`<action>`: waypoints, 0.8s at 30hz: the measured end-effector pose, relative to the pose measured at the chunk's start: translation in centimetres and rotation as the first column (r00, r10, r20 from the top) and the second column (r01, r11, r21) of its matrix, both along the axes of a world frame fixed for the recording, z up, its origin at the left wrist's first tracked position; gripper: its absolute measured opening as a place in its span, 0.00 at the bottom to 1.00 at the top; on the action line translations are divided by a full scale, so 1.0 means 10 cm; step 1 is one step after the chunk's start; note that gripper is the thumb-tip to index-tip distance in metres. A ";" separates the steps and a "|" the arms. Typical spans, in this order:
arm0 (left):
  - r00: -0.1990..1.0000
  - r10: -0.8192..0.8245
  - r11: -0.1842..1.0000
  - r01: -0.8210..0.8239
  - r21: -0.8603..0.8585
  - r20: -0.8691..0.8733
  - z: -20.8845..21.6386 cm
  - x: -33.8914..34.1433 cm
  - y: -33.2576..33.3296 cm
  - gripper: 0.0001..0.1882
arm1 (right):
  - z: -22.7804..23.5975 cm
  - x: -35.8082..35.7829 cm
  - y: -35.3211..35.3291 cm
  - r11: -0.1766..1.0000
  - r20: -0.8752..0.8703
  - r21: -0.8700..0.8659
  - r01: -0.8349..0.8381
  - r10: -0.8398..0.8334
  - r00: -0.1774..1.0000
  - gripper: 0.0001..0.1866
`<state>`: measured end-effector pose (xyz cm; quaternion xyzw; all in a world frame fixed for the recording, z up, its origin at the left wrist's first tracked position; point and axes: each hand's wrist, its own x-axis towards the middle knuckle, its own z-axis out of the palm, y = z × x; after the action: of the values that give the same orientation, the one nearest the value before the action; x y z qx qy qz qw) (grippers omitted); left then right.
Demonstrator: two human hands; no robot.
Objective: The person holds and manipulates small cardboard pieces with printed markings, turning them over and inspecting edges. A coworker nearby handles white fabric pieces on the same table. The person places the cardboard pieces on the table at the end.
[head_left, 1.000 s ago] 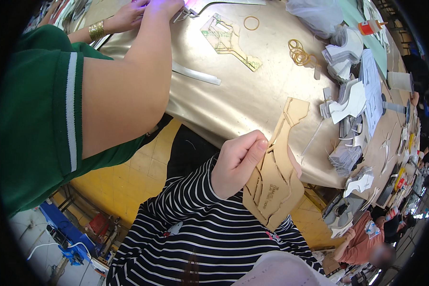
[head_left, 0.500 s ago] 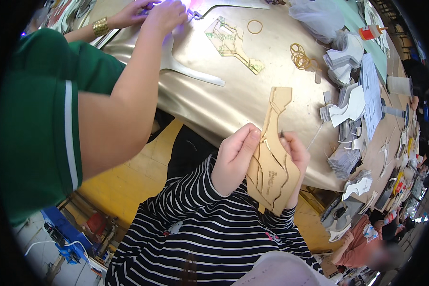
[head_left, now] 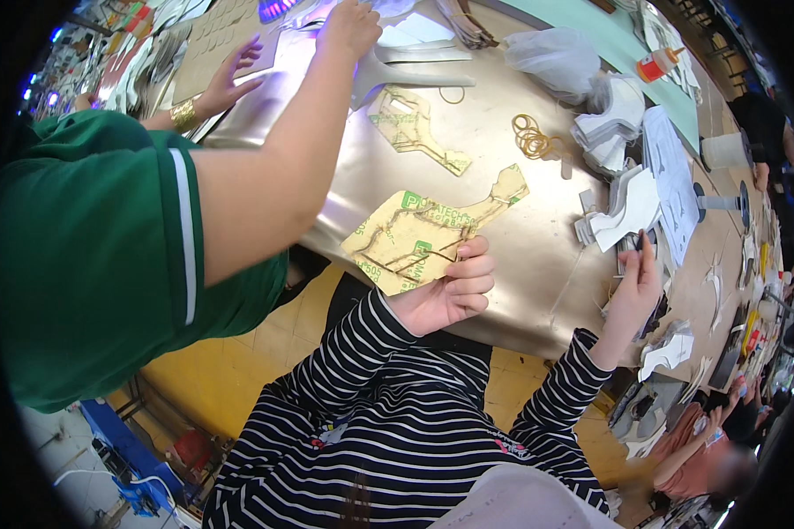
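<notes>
My left hand (head_left: 450, 291) is closed on a tan board template (head_left: 415, 236), which has curved slots and green print on the side facing up. The template is held above the near table edge, its narrow end toward the upper right. My right hand (head_left: 633, 286) is apart from it, beside a stack of white cut pieces (head_left: 631, 210) at the table's right. Its index finger points up and its other fingers are loosely bent; no held thing can be made out. A similar slotted template (head_left: 415, 130) lies on the table farther back.
At left, a co-worker in a green sleeve (head_left: 106, 238) reaches across the gold table cover (head_left: 512, 264). Rubber bands (head_left: 531, 137), a clear plastic bag (head_left: 551, 62), a glue bottle (head_left: 659, 63), paper sheets (head_left: 670, 181) and thread spools (head_left: 723, 152) lie at the right.
The template went from both hands to my left hand alone, swung left and turned over to its printed side. My right hand let go and moved right. The co-worker's hands moved apart.
</notes>
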<state>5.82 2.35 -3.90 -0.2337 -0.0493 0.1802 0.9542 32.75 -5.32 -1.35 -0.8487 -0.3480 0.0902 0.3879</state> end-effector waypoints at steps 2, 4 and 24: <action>0.996 0.001 1.000 0.000 -0.018 0.087 -0.10 0.09 0.01 0.11 | -0.10 0.03 -0.01 0.992 0.293 -0.038 -0.118 0.124 0.948 0.19; 0.993 -0.073 0.964 0.046 -0.263 -0.091 -0.21 0.20 -0.03 0.14 | -0.17 0.03 -0.05 0.990 0.366 -0.099 -0.103 0.133 0.921 0.20; 0.781 0.589 0.221 -0.405 0.887 0.210 1.40 -0.37 -0.61 0.34 | -0.58 -0.57 -0.35 0.898 0.221 -0.394 -0.197 0.300 0.928 0.20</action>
<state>2.11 -3.72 10.05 0.3611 -0.1278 0.4386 0.8129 27.05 -8.86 -7.13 -0.8579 -0.4822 0.0834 0.1564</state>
